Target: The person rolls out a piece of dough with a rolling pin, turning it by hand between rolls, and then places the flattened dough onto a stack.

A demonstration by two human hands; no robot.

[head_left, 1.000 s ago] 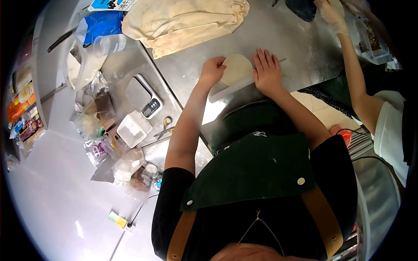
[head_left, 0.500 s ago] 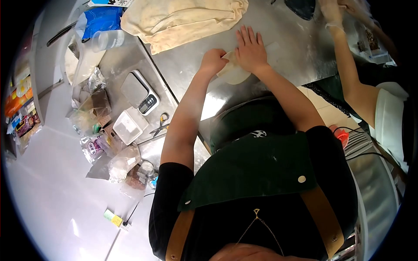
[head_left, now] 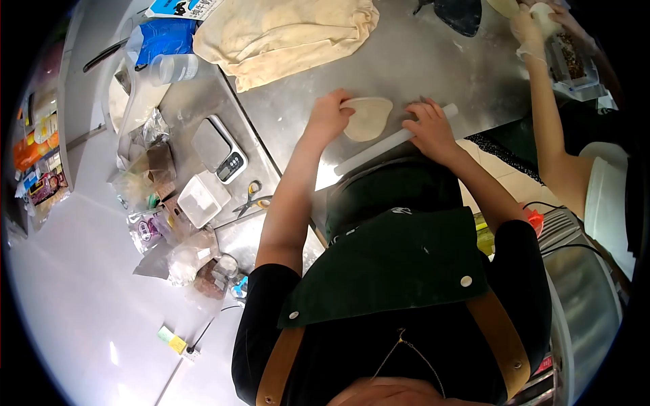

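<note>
Back comes the right hand [head_left: 430, 128] off the dough disc [head_left: 367, 118], drawing the rolling pin [head_left: 396, 140] toward the near edge of the steel table [head_left: 420, 61], fingers curled over the pin. Left hand [head_left: 330, 115] pinches the disc's left rim, fingers closed on it. Disc lies flat, just beyond the pin. Best handled, I'd say, with light even pressure, the left hand turning the disc a touch between strokes. A co-worker's gloved hand [head_left: 528, 30] is busy at the far right.
</note>
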